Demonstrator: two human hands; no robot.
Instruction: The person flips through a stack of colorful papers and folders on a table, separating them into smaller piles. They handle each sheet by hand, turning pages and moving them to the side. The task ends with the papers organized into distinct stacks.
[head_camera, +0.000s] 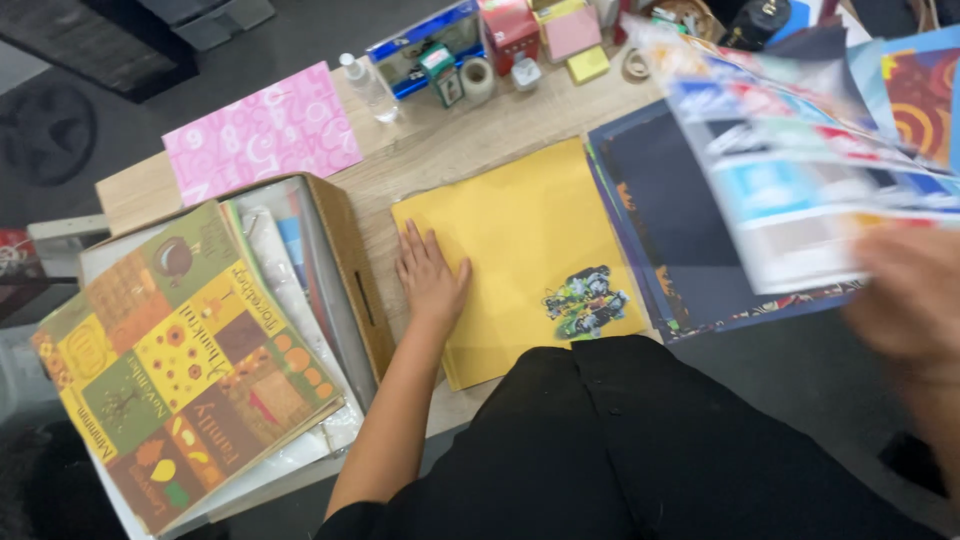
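Your far desk edge has a blue rectangular box (425, 45), a red carton (510, 28) right of it, and a small green-white box (442, 75) in front.

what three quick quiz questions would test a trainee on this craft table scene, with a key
1. True or false: the left hand lies flat on the yellow paper.
2. What is the blurred right hand nearest to? A) the clear bottle B) the lifted stack of patterned sheets C) the pink sheet
3. Which corner of the yellow paper carries the colourful sticker?

Key
1. True.
2. B: the stack of patterned sheets is lifted beside that hand; whether it grips them is too blurred to tell. The clear bottle and pink sheet lie far off.
3. The corner nearest the person, on their right.
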